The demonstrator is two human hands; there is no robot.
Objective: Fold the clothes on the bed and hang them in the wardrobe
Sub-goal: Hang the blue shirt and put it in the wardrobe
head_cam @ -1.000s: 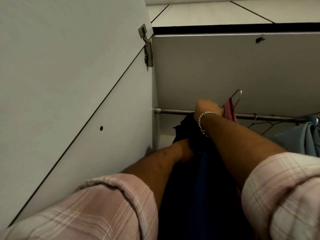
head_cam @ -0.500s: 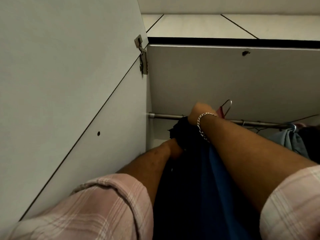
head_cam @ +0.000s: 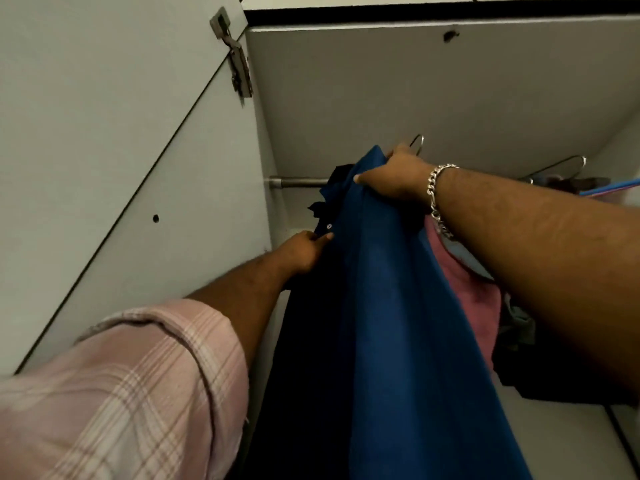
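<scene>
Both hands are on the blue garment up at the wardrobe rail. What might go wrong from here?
1. The right hand grips the blue cloth garment at its top near a thin wire hanger hook; the hook appears above the grey metal rail, so it may miss it.
2. The left hand pinches the buttoned edge; a tug could pull the garment askew.
3. The pink garment hangs close beside and may snag.

A metal rail [head_cam: 298,182] spans the wardrobe, bearing hung clothes [head_cam: 381,306] and wire hangers [head_cam: 561,165].
</scene>
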